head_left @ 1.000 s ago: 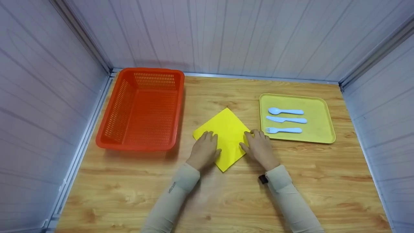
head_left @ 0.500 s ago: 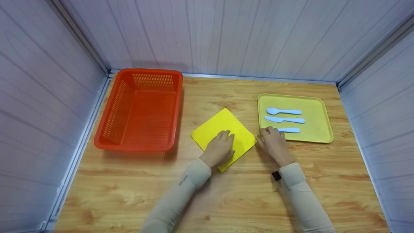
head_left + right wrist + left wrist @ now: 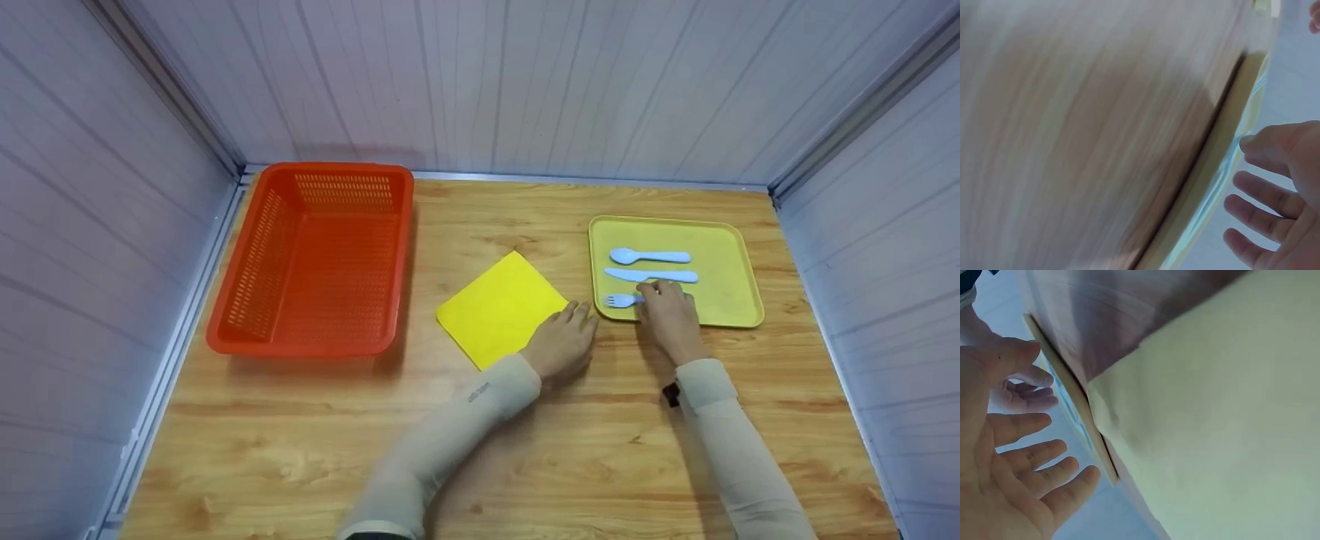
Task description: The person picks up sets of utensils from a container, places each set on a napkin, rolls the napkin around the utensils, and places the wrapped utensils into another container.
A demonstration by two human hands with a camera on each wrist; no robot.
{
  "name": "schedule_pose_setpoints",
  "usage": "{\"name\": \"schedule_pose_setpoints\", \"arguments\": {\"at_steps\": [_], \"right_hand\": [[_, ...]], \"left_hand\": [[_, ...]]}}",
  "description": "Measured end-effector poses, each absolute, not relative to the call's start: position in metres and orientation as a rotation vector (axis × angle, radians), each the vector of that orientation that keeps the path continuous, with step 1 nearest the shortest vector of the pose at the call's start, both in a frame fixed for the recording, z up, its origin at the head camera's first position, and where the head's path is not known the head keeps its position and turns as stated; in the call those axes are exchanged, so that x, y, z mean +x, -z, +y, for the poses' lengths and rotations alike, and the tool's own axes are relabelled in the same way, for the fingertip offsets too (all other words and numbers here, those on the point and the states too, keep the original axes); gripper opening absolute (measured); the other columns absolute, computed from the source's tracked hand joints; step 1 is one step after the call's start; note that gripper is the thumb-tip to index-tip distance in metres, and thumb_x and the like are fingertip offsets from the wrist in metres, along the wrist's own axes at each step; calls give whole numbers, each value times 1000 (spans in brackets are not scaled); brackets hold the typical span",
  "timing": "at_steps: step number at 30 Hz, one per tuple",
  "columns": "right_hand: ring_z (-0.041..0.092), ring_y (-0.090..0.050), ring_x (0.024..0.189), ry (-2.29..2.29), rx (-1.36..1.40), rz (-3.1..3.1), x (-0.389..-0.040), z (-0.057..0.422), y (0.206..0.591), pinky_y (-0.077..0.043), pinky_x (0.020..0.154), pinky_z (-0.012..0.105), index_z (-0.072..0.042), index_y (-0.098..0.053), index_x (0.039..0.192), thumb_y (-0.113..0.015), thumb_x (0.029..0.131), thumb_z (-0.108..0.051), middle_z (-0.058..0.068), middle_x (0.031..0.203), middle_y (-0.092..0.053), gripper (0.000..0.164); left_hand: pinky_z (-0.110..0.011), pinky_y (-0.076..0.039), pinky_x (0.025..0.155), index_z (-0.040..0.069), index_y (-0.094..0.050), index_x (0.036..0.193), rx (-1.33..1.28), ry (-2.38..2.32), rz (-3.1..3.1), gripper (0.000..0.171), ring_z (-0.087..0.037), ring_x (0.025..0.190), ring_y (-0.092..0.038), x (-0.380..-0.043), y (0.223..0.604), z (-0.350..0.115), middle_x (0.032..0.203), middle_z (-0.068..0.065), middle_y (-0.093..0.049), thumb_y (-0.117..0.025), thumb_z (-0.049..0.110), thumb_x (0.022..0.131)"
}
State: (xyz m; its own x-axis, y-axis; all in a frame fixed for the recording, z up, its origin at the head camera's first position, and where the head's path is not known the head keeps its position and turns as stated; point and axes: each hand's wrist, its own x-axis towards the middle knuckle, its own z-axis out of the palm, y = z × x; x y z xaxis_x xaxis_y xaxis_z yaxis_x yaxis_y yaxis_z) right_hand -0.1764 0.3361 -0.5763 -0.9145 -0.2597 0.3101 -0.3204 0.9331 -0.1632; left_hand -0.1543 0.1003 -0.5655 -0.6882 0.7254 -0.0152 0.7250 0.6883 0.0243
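A yellow square napkin (image 3: 495, 307) lies flat on the table, turned so one corner points away. My left hand (image 3: 562, 345) is over its right corner; the left wrist view shows the fingers loosely spread with nothing between them. My right hand (image 3: 671, 319) reaches over the front edge of a yellow tray (image 3: 724, 262), covering the handle of a light blue fork (image 3: 619, 301). In the right wrist view, the thumb tip is right at the cutlery and the fingers are apart and extended. A matching knife (image 3: 671, 276) and spoon (image 3: 664, 256) lie behind the fork.
An orange-red plastic basket (image 3: 345, 281) with slotted sides stands at the left on the wooden table (image 3: 540, 480). Pale panel walls (image 3: 495, 82) close off the back and both sides.
My left hand has moved right across the napkin to its right corner. The right hand has left the napkin and moved right to the fork on the tray. The view has shifted slightly.
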Motion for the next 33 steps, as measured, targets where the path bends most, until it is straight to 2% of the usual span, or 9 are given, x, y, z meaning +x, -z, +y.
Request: {"name": "schedule_pose_setpoints", "arguments": {"at_steps": [4,9,20,28,31,33], "right_hand": [[46,-58,97,-296,392,-2879,-182,343,576,-47,74,62,2,-67,116,-68,91,-1,26,106,-62,26],[45,-59,89,-257,387,-2880,-184,345,580,-47,69,60,-2,-70,107,-69,91,-4,22,98,-64,16],[43,-61,94,-216,367,-2925,-187,348,584,-48,77,63,-8,-74,104,-69,93,-8,17,100,-68,12],[42,-62,100,-223,393,-2887,-193,344,573,-44,91,62,-6,-74,105,-68,95,-11,16,102,-72,13],[42,-62,98,-216,393,-2835,-193,337,564,-44,90,60,-7,-74,105,-69,95,-12,16,99,-73,13],[42,-63,91,-216,416,-2799,-193,326,559,-47,84,59,-5,-74,104,-71,93,-11,17,96,-72,13]], "left_hand": [[-39,-40,108,8,-42,151,1188,6,2808,54,-30,143,-35,-160,567,115,155,-15,-37,-45,34,104],[-41,-37,111,11,-38,154,1132,35,2763,54,-28,146,-28,-166,571,124,159,-15,-31,-41,33,105],[-41,-38,110,14,-38,154,1136,146,2740,53,-25,145,-29,-171,569,130,159,-11,-33,-41,34,105],[-43,-36,111,8,-35,155,1116,95,2757,59,-30,146,-28,-172,565,116,160,-18,-27,-44,38,104],[-43,-37,111,6,-38,153,1097,64,2798,63,-33,145,-30,-173,563,102,159,-20,-28,-49,41,102],[-43,-35,112,6,-39,152,1052,24,2811,65,-35,145,-30,-172,562,86,159,-22,-27,-52,43,101]]}}
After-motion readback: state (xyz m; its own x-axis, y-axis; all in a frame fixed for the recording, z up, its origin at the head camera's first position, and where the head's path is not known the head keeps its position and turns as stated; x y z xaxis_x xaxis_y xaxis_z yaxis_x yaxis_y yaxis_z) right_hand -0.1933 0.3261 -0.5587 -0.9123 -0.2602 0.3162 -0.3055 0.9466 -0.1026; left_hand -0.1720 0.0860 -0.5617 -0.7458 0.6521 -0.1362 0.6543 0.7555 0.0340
